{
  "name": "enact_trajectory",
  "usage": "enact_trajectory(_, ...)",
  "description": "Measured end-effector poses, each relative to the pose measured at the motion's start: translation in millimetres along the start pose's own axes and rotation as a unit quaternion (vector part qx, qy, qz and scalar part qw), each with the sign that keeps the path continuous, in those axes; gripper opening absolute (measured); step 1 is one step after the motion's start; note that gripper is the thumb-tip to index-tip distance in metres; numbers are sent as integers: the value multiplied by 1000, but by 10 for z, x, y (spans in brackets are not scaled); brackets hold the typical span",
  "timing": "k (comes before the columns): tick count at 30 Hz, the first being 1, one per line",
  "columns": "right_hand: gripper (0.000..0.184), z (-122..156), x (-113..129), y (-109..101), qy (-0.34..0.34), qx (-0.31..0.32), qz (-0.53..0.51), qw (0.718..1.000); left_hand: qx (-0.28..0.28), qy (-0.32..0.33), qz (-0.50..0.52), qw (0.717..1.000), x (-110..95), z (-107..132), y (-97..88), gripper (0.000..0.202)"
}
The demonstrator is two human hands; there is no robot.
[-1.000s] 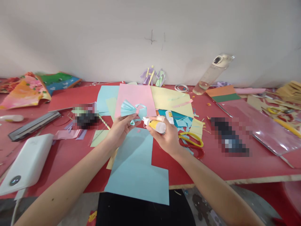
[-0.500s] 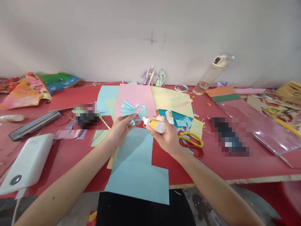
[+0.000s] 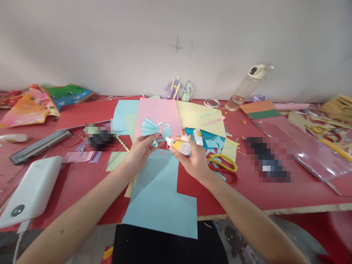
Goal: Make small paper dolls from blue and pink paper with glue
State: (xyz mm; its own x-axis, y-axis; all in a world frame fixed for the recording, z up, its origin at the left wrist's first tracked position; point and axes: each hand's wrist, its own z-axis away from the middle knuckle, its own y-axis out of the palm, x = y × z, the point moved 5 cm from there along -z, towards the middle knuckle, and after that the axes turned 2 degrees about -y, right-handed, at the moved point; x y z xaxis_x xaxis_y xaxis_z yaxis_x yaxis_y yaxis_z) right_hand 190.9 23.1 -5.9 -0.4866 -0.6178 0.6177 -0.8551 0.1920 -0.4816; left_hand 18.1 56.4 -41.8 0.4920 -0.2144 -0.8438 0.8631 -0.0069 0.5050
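My left hand (image 3: 143, 149) pinches a light blue paper figure (image 3: 150, 127) with a pleated, fan-like skirt and small curled pieces. In my right hand (image 3: 195, 160) is a glue bottle (image 3: 181, 146), white with a yellow label, tipped on its side. Its nozzle points left, at or close to the figure's blue paper; whether it touches I cannot tell. Below both hands lies a light blue sheet (image 3: 162, 198) with a notched corner, its lower part over the table edge. A second small white bottle (image 3: 197, 136) lies just beyond my right hand.
Scissors (image 3: 224, 162) with yellow and red handles lie right of my right hand, by blue paper scraps. Pink paper (image 3: 159, 106) and yellow paper (image 3: 203, 115) lie behind. A water bottle (image 3: 247, 88) leans on the wall near paper dolls (image 3: 174, 88). A power bank (image 3: 33, 190) is at left.
The glue bottle and my right hand have shifted very slightly left. My left hand keeps its hold on the paper figure in about the same place.
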Motion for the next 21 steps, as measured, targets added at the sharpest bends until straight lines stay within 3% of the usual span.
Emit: enact_trajectory(21,20,-10,11,-8,5,-1,-27,1000,3,2,7,1000,1,-5,-4,8)
